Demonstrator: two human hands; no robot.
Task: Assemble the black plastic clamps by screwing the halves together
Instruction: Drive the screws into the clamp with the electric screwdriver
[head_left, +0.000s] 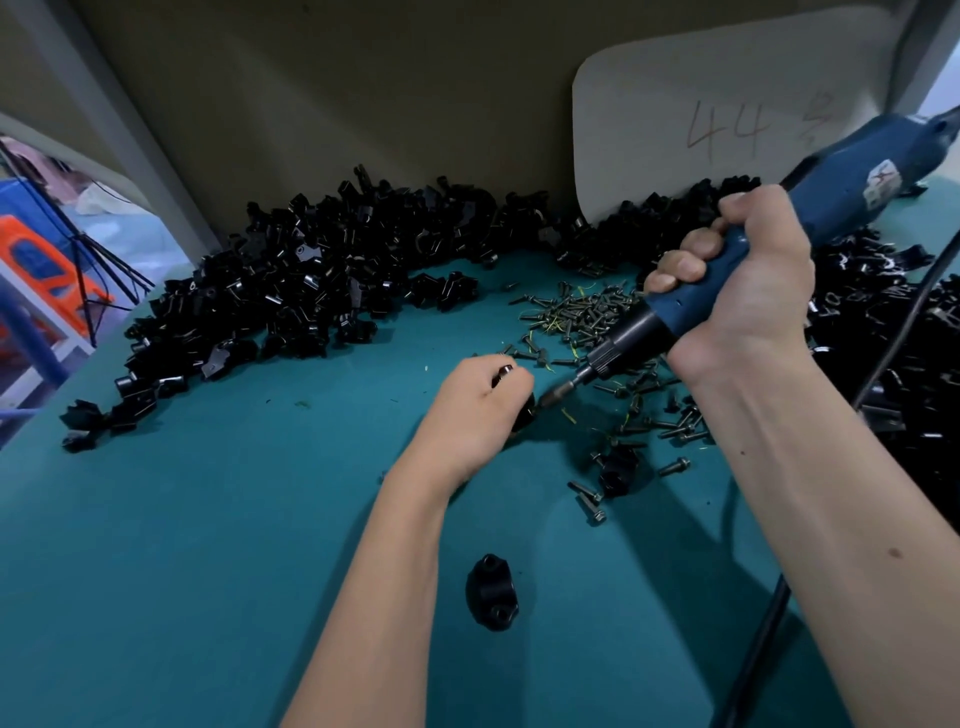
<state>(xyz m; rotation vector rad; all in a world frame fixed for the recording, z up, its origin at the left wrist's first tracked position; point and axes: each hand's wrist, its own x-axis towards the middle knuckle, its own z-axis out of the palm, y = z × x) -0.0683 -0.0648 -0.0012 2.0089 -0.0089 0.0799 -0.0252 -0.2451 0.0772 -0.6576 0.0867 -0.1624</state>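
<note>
Left hand (480, 410) low on the teal table (208, 545), fingers curled around a black clamp (522, 410), mostly hidden under the palm; only a dark edge visible at the right side of the hand and a small shiny part between the fingertips. Right hand (748, 280) wrapped tight around the blue electric screwdriver (810, 208), held at a slant, body rising to the upper right, black nose and metal bit (563, 387) pointing down-left. Bit tip touching the held clamp just beside the left fingers. Black cable (769, 623) hanging from the tool's side past the right forearm to the bottom edge.

Loose pile of dark screws (582, 317) spread on the table behind and to the right of the hands, some lying apart nearer the front. One assembled-looking black clamp piece (491, 592) alone on the table between the two forearms, two round holes visible on it. Another small black part (618, 470) among the near screws.

Big heap of black clamp halves (311, 280) along the back of the table, from the left side to the cardboard wall (363, 104); a further heap (883, 312) on the right. Pale board (727, 104) leaning at the back, with "44" handwritten on it.
</note>
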